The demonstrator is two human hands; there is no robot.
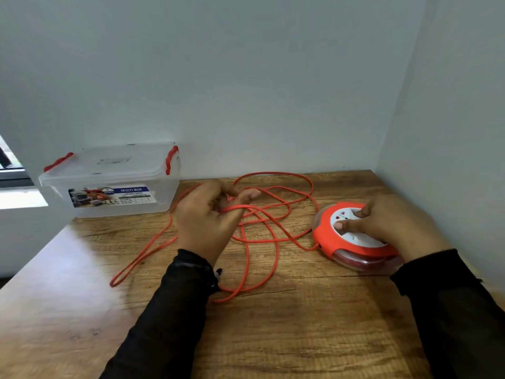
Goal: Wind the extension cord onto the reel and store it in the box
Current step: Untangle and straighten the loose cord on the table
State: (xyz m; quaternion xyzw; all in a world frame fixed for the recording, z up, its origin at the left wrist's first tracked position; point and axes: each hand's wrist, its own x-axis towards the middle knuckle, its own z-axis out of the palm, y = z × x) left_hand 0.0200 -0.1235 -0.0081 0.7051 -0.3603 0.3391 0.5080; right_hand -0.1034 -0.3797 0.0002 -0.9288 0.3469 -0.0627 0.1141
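Left hand [203, 214] curled around a strand of the orange extension cord [276, 242], lifted just off the counter [300, 324]. Right hand [388, 225] pressed on the reel [352, 236], fingers spread over its white socket face. Reel: orange rim, clear underside, sits at 3 o'clock. Cord mostly unwound, loose tangled loops at centre, one long loop trailing to 8 o'clock. Clear box [114, 181], lid on, red clips, at 10 o'clock against the wall.
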